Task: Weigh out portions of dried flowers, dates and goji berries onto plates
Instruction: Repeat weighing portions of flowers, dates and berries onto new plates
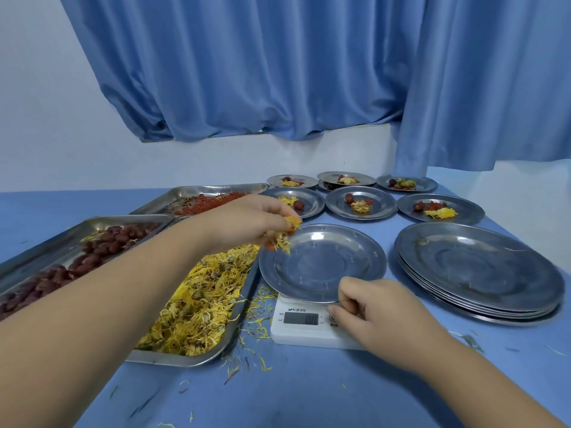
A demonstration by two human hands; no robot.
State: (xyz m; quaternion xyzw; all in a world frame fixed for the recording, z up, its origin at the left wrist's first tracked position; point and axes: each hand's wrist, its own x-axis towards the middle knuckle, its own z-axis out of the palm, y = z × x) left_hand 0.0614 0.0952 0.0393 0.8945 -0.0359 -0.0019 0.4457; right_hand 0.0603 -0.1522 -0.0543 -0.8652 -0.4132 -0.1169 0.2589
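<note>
My left hand (247,222) pinches flowers (282,237), with the plate (324,264) just beneath its fingertips so they drop straight on for weighing. My right hand (367,304) curls at the scale (296,333) (display zeroed); whether it holds anything, I cannot tell.

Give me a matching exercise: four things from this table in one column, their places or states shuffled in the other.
1 left hand
2 right hand
3 scale
4 stack of plates

A carries one empty plate
B stands right of the scale
C rests at the scale's front
D fingers pinch dried flowers

Pairs: 1-D, 2-C, 3-A, 4-B
</note>
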